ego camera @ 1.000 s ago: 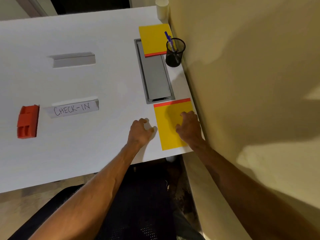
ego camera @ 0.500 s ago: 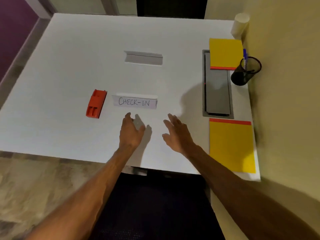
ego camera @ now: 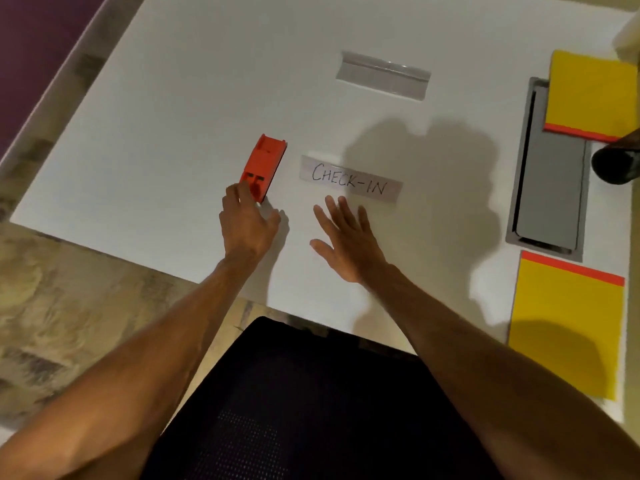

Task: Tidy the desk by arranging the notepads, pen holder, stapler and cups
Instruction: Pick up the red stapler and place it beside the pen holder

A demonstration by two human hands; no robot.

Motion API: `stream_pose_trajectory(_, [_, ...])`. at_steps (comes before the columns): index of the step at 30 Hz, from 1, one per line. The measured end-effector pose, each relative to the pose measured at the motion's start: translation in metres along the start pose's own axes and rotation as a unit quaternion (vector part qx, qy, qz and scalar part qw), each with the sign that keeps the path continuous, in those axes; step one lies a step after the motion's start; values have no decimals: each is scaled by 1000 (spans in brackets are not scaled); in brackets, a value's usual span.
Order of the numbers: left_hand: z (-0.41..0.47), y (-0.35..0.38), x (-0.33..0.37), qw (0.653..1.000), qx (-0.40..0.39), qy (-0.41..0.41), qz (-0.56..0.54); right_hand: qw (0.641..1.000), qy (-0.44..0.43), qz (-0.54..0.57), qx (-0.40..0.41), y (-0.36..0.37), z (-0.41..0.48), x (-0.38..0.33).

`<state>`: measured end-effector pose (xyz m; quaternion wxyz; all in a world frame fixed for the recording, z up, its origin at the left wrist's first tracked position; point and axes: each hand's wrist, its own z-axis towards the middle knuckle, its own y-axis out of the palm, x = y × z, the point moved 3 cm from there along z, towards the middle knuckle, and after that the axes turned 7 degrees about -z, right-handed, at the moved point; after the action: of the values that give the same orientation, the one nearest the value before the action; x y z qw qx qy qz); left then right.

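Your left hand (ego camera: 247,225), fingers loosely curled but not yet clamped, touches the near end of the orange stapler (ego camera: 264,167), whose long axis runs directly away from it; your right hand (ego camera: 346,242) hovers spread and empty alongside.

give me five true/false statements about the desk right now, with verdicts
1. The left hand touches the near end of the orange stapler. True.
2. The right hand grips the CHECK-IN sign. False: it is spread open just short of the sign, holding nothing.
3. Two yellow notepads lie along the right side, the far notepad and the near notepad. True.
4. The notepads are stacked. False: a grey cable hatch lies between them.
5. The stapler sits right of the sign. False: it sits left of it.
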<state>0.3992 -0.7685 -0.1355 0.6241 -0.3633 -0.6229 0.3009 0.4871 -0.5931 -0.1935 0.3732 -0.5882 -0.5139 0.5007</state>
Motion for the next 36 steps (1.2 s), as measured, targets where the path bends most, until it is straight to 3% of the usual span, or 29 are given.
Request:
stream_pose_trajectory(6, [30, 6, -16, 998, 15, -50, -24, 996, 8, -69, 58, 24, 4, -1])
stream_pose_trajectory(12, [51, 16, -22, 998, -3, -46, -37, 992, 8, -81, 95, 36, 8, 1])
stream_pose_trajectory(20, [57, 16, -27, 994, 7, -73, -86, 991, 22, -81, 102, 37, 9, 2])
stream_pose_trajectory(27, [30, -4, -23, 993, 30, -46, -101, 994, 23, -82, 71, 34, 10, 0])
stream_pose_trajectory(31, [6, -16, -8, 992, 36, 2, -122, 999, 20, -32, 6, 21, 10, 1])
stream_pose_trajectory(33, [-6, -19, 3, 990, 32, 21, -136, 997, 56, 47, -3, 5, 8, -1])
stream_pose_trajectory(36, [-24, -17, 23, 986, 32, 55, -151, 962, 142, 202, 115, -30, -8, -8])
